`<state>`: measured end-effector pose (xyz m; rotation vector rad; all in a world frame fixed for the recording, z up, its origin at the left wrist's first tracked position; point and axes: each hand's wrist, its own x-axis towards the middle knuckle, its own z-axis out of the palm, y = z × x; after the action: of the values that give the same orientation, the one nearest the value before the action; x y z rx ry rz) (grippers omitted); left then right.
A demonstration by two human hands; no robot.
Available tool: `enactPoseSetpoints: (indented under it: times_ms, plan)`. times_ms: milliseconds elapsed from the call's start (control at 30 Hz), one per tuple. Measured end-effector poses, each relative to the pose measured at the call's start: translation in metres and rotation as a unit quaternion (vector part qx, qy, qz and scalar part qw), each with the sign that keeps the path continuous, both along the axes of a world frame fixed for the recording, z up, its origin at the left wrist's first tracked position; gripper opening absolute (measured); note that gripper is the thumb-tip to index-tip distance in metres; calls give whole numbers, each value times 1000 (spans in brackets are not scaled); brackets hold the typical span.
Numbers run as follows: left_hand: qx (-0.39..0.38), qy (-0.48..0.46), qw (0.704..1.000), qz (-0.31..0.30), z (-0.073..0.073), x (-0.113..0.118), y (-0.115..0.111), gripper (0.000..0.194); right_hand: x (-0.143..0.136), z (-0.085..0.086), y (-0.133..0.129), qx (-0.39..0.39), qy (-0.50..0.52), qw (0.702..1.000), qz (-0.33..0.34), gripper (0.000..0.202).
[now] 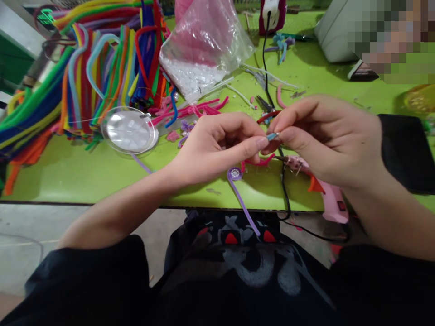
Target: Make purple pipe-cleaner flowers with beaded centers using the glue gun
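Above the table's front, my left hand [217,145] pinches a small light-blue piece [271,136] that looks like pipe cleaner. My right hand [326,138] is closed at the piece's other end, where a pale tip shows between thumb and finger. Most of the piece is hidden by fingertips. Just below lies a purple pipe cleaner [245,206], its top coiled around a sparkly round ornament [235,173] and its stem hanging over the edge. Under my right hand rests a pink glue gun [332,199], nozzle pointing left. Red-pink pipe cleaner bits [263,160] lie beneath my fingers.
Bundles of coloured pipe cleaners [98,77] fill the left. A clear bag of white bits [200,68] stands behind a round clear dish [131,131]. Pliers [264,104], a black cord [284,190] and a dark phone [406,151] lie about. Another person is blurred at upper right.
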<state>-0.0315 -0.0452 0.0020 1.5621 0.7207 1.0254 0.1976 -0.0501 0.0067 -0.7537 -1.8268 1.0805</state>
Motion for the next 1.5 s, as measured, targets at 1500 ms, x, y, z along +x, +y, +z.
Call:
enactPoseSetpoints:
  times_ms: [1500]
  plan:
    - [3, 34, 998, -48, 0, -2, 0, 38, 3, 8, 3, 299, -171, 937, -59, 9]
